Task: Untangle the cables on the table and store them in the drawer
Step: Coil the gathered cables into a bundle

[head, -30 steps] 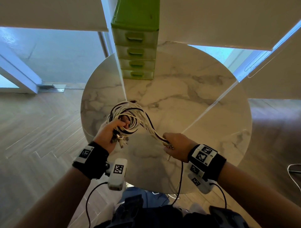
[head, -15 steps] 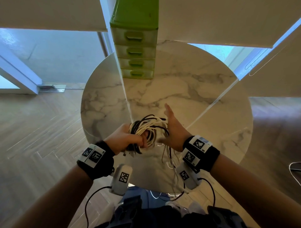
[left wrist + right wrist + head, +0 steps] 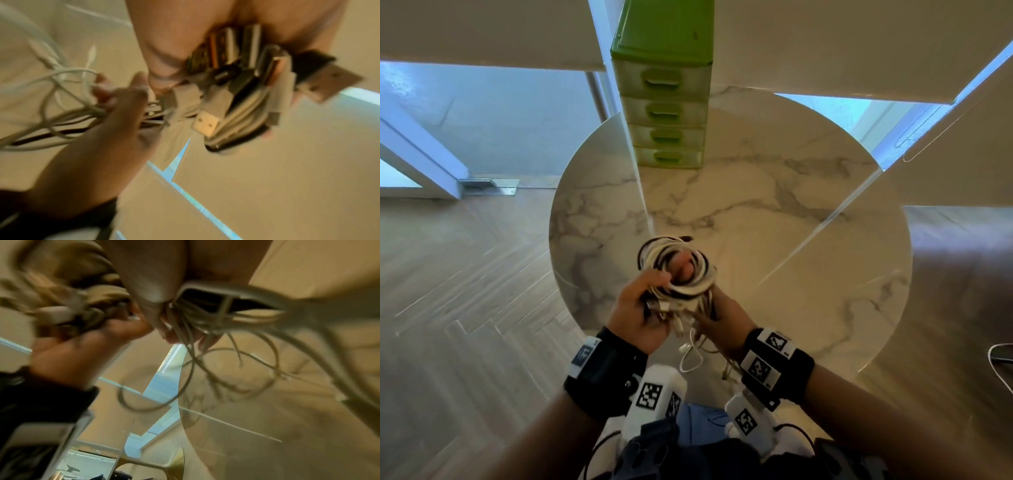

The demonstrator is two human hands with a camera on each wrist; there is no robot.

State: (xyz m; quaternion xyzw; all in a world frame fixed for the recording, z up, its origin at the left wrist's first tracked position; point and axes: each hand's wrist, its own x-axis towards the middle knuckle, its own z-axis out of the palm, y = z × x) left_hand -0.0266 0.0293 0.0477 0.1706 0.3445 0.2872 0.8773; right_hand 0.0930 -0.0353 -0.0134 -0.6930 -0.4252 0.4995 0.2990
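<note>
While left hand point(image 3: 640, 308) grips cable coil point(image 3: 676, 267) | right hand point(image 3: 722, 325), earlier open, now grips trailing ends.

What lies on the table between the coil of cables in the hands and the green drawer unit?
Nothing: in the head view, only bare marble table lies between the cable coil and the drawer unit.

no readable text, only square coded markers on wrist bands point(image 3: 770, 356)
</note>
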